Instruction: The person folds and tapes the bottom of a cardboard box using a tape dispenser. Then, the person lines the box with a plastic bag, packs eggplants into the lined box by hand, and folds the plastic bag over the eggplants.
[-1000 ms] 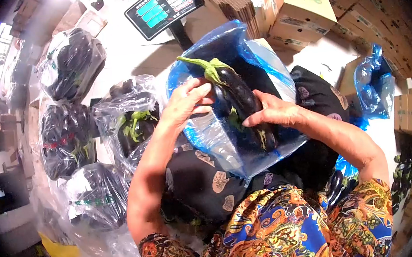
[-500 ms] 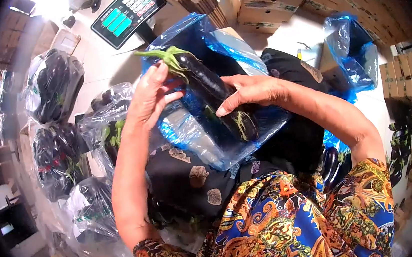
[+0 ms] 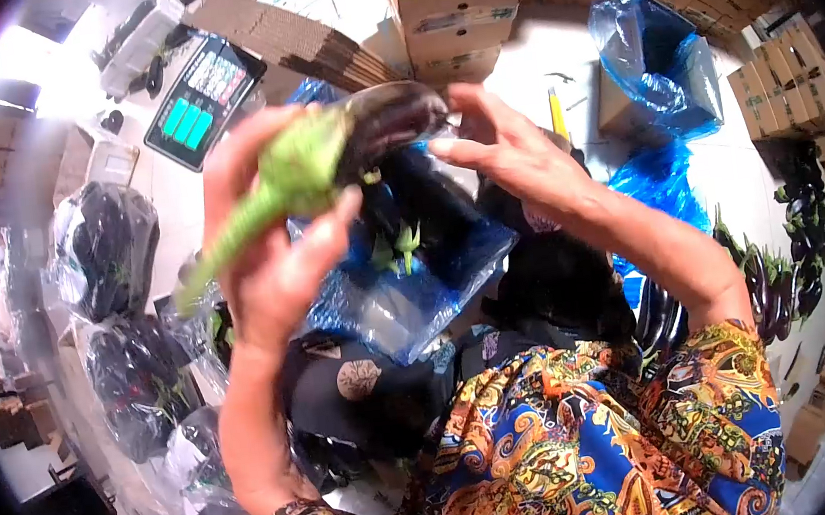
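Note:
A dark purple eggplant [image 3: 393, 124] with a green cap and stem is raised close to the camera, blurred by motion. My left hand [image 3: 276, 247] is closed around its stem end, with the stem pointing down and left. At the other end, the thumb and fingers of my right hand [image 3: 512, 151] bracket the blunt tip; how firmly they press cannot be seen. Beneath my hands is a box lined with a blue plastic bag [image 3: 403, 314]. Inside the liner lies another eggplant with a green cap [image 3: 408, 248], partly in shadow.
A scale with a lit display [image 3: 200, 99] stands at upper left. Clear bags of eggplants [image 3: 108, 249] line the left side. Stacked cartons [image 3: 457, 11] and a second blue-lined box [image 3: 655, 81] are at the back and right. Loose eggplants [image 3: 773, 290] lie at right.
The eggplant has risen from over the box toward the camera and turned, its stem now pointing down-left. My right hand has moved from its middle to its tip. The view has shifted.

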### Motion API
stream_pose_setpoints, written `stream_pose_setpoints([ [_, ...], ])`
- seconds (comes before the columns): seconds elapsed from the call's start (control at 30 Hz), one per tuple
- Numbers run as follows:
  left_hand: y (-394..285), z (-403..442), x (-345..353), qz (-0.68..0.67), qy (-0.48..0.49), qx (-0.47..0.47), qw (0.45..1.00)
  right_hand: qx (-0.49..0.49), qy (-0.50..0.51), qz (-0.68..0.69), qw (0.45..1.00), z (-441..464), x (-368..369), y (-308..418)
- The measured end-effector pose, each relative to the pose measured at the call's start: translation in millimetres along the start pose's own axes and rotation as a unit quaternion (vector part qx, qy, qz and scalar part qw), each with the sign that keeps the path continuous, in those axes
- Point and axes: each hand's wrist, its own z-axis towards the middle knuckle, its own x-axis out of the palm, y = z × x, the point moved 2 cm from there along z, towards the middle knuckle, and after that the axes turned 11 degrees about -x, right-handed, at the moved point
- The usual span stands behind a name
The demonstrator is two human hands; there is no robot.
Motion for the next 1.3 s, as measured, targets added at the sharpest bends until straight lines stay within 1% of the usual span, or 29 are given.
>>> stream_pose_setpoints([
  [0.03,-8.0,-5.4,4.1,0.059,0.008,0.063,0.996,0.067,0.032,0.258,0.963,-7.3,2.5,-14.0],
  [0.07,-15.9,-11.3,8.3,0.115,0.009,0.129,0.985,0.128,0.062,0.383,0.913,-13.5,3.1,-12.9],
  [0.1,-23.6,-17.3,12.4,0.166,0.005,0.194,0.967,0.186,0.091,0.5,0.841,-21.3,4.6,-10.1],
  [0.13,-26.3,-22.9,22.4,0.166,0.05,0.229,0.958,0.14,0.087,0.505,0.847,-25.1,9.8,0.6],
  [0.17,-25.5,-27.8,33.3,0.166,0.096,0.262,0.946,0.116,0.107,0.579,0.8,-27.5,10.7,8.1],
  [0.23,-28.0,-37.8,60.7,0.207,0.146,0.282,0.925,0.124,0.077,0.564,0.813,-25.0,6.8,16.8],
  [0.27,-19.6,-38.5,67.5,0.241,0.162,0.302,0.908,0.105,0.068,0.533,0.837,-23.6,0.2,11.0],
  [0.3,-16.8,-39.6,70.3,0.271,0.192,0.297,0.895,0.078,0.05,0.496,0.863,-23.0,-4.3,3.9],
  [0.37,-13.1,-40.0,73.2,0.202,0.212,0.219,0.931,0.036,0.022,0.457,0.888,-27.2,-25.4,10.0],
  [0.4,-9.9,-43.3,69.3,0.189,0.221,0.162,0.943,0.034,0.039,0.463,0.885,-29.6,-39.3,8.7],
  [0.43,-14.4,-40.5,65.5,0.174,0.222,0.101,0.954,0.044,0.026,0.423,0.905,-37.7,-59.1,17.8],
  [0.5,1.7,-39.4,54.7,0.197,0.209,0.066,0.956,0.04,0.003,0.34,0.94,-53.3,-105.2,19.5],
  [0.53,8.4,-40.0,49.3,0.22,0.209,-0.006,0.953,0.054,-0.006,0.268,0.962,-63.6,-131.1,4.2],
  [0.6,20.8,-40.3,39.7,0.202,0.227,-0.128,0.944,0.029,-0.011,0.102,0.994,-88.9,-179.8,-24.7],
  [0.63,28.1,-40.2,34.5,0.22,0.244,-0.135,0.935,0.064,-0.045,-0.026,0.997,-109.3,-201.7,-39.2],
  [0.67,34.0,-42.1,34.0,0.175,0.237,-0.221,0.93,0.074,-0.085,-0.09,0.99,-131.8,-220.1,-64.0],
  [0.7,51.5,-44.2,27.9,0.135,0.241,-0.284,0.918,0.084,-0.099,-0.17,0.977,-154.9,-241.5,-102.6],
  [0.73,54.6,-44.4,28.1,0.129,0.257,-0.307,0.907,0.143,-0.105,-0.24,0.954,-181.9,-254.7,-118.5],
  [0.77,56.4,-44.8,27.3,0.125,0.269,-0.329,0.897,0.175,-0.106,-0.267,0.942,-209.2,-266.1,-142.4],
  [0.8,59.3,-46.1,27.5,0.133,0.286,-0.323,0.892,0.237,-0.114,-0.278,0.924,-240.8,-279.7,-174.7],
  [0.83,60.8,-48.0,29.6,0.121,0.294,-0.319,0.893,0.25,-0.149,-0.296,0.91,-274.2,-286.7,-198.6],
  [0.9,61.3,-46.3,33.6,0.152,0.314,-0.344,0.872,0.338,-0.168,-0.358,0.854,-332.4,-297.1,-232.8],
  [0.93,58.8,-44.3,36.1,0.155,0.319,-0.344,0.869,0.374,-0.167,-0.387,0.826,-353.1,-296.5,-235.2],
  [0.97,55.5,-43.8,39.1,0.157,0.324,-0.344,0.867,0.396,-0.173,-0.389,0.813,-380.9,-301.0,-255.3],
  [1.03,56.0,-43.2,44.3,0.151,0.326,-0.35,0.865,0.418,-0.225,-0.361,0.803,-408.0,-290.1,-249.5],
  [1.1,61.6,-43.0,42.1,0.141,0.322,-0.36,0.864,0.436,-0.253,-0.373,0.778,-428.7,-284.7,-260.8],
  [1.13,61.9,-42.5,42.7,0.148,0.321,-0.357,0.864,0.43,-0.268,-0.368,0.78,-433.3,-281.3,-262.1],
  [1.27,66.8,-41.2,39.7,0.164,0.327,-0.362,0.857,0.388,-0.226,-0.447,0.773,-440.7,-267.0,-278.0],
  [1.3,66.1,-40.9,39.5,0.169,0.324,-0.368,0.855,0.416,-0.226,-0.478,0.74,-441.2,-260.5,-285.4],
])
